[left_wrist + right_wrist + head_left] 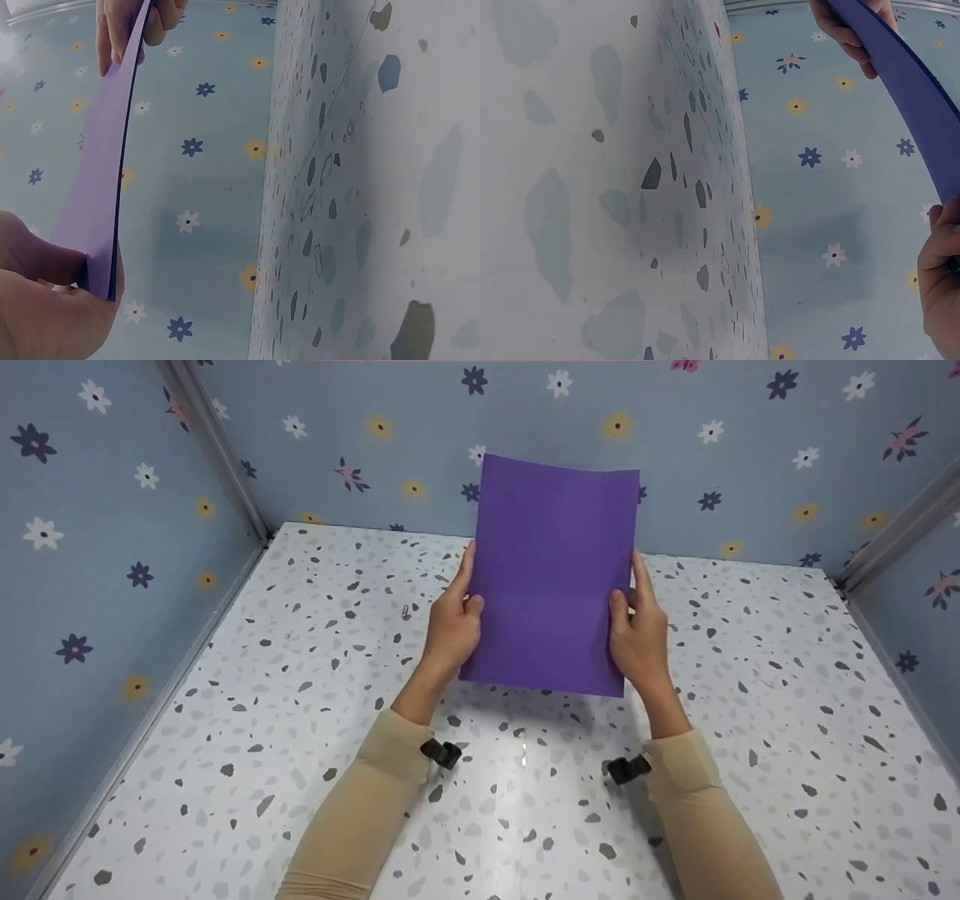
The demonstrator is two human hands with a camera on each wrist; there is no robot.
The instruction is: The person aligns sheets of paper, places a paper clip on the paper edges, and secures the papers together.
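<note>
Both hands hold a purple sheet of paper (555,577) up above the table, its lower edge nearer to me and its surface slightly bowed. My left hand (452,634) grips the left edge, thumb on the front face and fingers behind. On the opposite edge, my right hand (643,637) pinches the paper in the same way. From the left wrist view, the sheet (105,172) appears nearly edge-on, with the left thumb and palm at its near edge. The right wrist view shows it curving between the two hands. Most fingertips are hidden behind the sheet.
A white speckled table (750,697) lies below, with a small reddish clip-like thing (406,611) left of the hands. Blue flowered panels (420,450) stand at the back and both sides, joined by grey metal posts (221,450). Small black cameras (448,755) sit at both wrists.
</note>
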